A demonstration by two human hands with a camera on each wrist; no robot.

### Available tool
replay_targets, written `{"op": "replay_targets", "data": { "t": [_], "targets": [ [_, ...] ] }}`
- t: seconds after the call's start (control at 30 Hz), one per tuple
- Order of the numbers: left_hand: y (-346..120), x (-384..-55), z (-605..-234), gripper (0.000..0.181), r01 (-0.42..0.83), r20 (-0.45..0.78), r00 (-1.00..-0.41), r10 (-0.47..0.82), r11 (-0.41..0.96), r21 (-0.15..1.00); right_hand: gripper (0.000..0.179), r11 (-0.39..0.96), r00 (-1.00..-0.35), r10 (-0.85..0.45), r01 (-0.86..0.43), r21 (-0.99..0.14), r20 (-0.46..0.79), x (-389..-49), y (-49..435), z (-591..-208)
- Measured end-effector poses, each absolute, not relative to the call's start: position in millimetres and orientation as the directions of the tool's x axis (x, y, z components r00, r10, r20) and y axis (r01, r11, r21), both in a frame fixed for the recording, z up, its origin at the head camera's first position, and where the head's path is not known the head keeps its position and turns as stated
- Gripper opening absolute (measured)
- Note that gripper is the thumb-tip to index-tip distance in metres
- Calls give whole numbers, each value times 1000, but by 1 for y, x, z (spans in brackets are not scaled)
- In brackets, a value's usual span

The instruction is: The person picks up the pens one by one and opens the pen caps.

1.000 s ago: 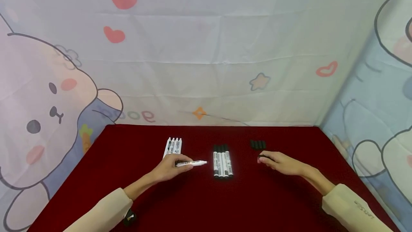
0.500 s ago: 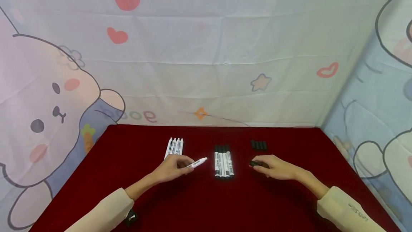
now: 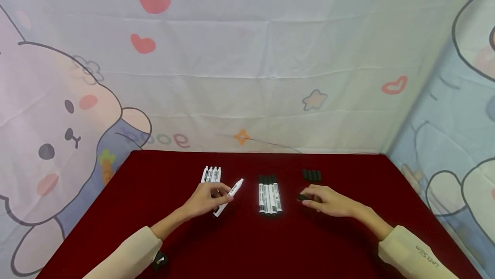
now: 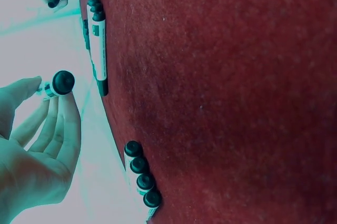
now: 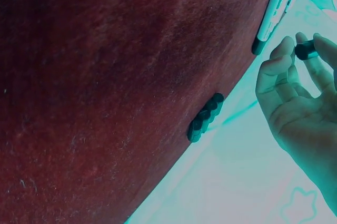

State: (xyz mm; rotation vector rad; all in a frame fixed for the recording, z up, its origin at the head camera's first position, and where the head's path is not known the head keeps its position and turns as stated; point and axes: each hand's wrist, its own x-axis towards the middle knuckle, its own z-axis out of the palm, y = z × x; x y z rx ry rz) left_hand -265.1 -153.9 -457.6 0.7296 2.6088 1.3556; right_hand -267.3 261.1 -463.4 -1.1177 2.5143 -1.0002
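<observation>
My left hand point(image 3: 206, 199) pinches a white marker point(image 3: 233, 188) between thumb and fingers, its bare white tip slanting up and away to the right. In the left wrist view the black end of this marker point(image 4: 63, 83) faces the camera. My right hand point(image 3: 328, 200) pinches a black marker cap point(image 3: 303, 197) between thumb and fingertips; the right wrist view shows the cap point(image 5: 306, 50) too. Between the hands lies a row of several capped white markers point(image 3: 270, 198), black caps pointing away. Beyond the left hand several uncapped markers point(image 3: 211, 174) lie side by side, partly hidden by it.
Several loose black caps point(image 3: 311, 174) lie in a row beyond the right hand. A dark red cloth point(image 3: 247, 244) covers the table. Behind and beside it hangs a pale printed curtain point(image 3: 232, 77). A small dark object point(image 3: 160, 261) shows beside the left sleeve.
The marker in the left hand has swung from nearly level to a steep slant, tip now pointing away. The right hand has moved left with the cap toward the middle row.
</observation>
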Motion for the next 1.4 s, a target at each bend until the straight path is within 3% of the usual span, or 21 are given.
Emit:
{"op": "replay_targets", "data": {
  "t": [0.37, 0.7, 1.4],
  "targets": [
    [-166, -270, -453, 31, 307, 129, -912, 390, 439, 844, 30, 484, -683, -729, -558, -674, 43, -268, 256, -466],
    [-181, -285, -454, 37, 193, 103, -965, 242, 390, 900, 28, 476, -673, -739, -546, -689, 22, -270, 253, -470],
    [-218, -322, -479, 43, 109, 95, -994, 53, 463, 880, 29, 479, -665, -746, -512, -713, -24, -269, 246, -474]
  ]
}}
